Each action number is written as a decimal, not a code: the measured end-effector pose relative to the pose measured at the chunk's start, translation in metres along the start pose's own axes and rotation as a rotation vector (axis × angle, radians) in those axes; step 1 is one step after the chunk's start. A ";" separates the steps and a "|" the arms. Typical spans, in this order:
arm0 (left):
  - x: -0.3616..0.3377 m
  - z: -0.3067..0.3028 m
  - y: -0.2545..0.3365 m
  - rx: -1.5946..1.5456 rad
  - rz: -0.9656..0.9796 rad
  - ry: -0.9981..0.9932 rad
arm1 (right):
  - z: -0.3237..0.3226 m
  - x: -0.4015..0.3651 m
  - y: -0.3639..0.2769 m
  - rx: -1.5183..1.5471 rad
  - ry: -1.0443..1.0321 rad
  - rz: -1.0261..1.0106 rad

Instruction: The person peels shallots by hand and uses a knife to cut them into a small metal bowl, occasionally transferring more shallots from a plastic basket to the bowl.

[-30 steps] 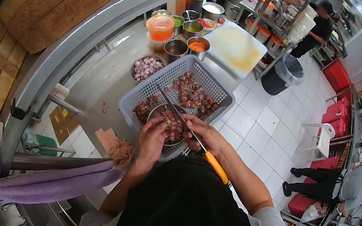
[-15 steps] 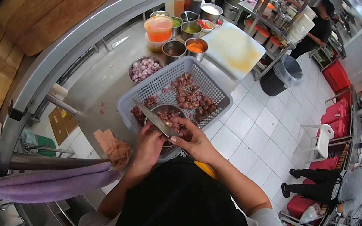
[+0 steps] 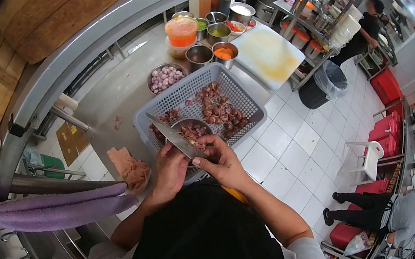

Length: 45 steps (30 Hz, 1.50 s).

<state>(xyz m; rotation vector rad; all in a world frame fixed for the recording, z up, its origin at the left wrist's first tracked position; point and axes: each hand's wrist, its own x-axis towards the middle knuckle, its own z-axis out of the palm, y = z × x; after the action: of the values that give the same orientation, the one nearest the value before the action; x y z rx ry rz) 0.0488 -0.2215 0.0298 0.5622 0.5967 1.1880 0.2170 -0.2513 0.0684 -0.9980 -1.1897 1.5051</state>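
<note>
My right hand (image 3: 221, 162) grips a broad-bladed knife (image 3: 174, 136), its blade pointing up and left. Just below the blade, my left hand (image 3: 171, 169) has its fingers curled in; whatever they hold is hidden by the knife. Both hands are over the near end of a grey perforated basket (image 3: 257, 102). Inside it are unpeeled reddish-brown shallots (image 3: 221, 111) and a metal bowl partly covered by my hands, with reddish skins (image 3: 192, 129) in it. Left of the basket, a metal bowl holds peeled purple-white shallots (image 3: 167, 78).
Beyond the basket stand metal pots, an orange-filled tub (image 3: 181, 32) and a stained white cutting board (image 3: 268, 55). A crumpled cloth (image 3: 129, 169) lies at left, near a purple towel (image 3: 50, 213). One person (image 3: 358, 34) stands at the back, another (image 3: 404, 212) at right.
The knife blade has tipped slightly, showing more of its flat side, and its tip has moved a little left. My hands stay almost in the same place.
</note>
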 end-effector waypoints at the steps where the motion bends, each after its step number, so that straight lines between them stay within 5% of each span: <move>1: -0.001 0.002 0.001 0.000 0.000 -0.001 | 0.001 0.000 -0.003 -0.004 0.004 -0.011; 12: -0.006 0.002 -0.007 0.035 0.027 -0.046 | -0.009 0.010 0.000 0.236 0.001 0.009; 14: -0.003 0.003 -0.002 0.006 0.000 -0.076 | -0.016 0.010 -0.011 0.401 -0.094 0.222; 17: -0.002 0.008 0.003 -0.026 -0.021 -0.084 | -0.018 0.011 -0.006 0.499 -0.108 0.273; 34: 0.004 -0.008 0.012 0.103 0.052 -0.004 | -0.031 0.018 0.016 0.382 0.046 0.367; 40: 0.007 -0.016 0.014 0.078 0.065 -0.009 | -0.025 0.014 0.017 0.253 0.043 0.279; 45: 0.005 -0.022 0.011 0.042 0.033 -0.044 | -0.004 0.004 -0.004 -0.008 -0.074 -0.032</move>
<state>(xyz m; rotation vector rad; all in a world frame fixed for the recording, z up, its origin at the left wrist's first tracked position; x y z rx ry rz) 0.0278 -0.2118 0.0209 0.6338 0.5779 1.1936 0.2201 -0.2461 0.0714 -0.9315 -1.2585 1.5243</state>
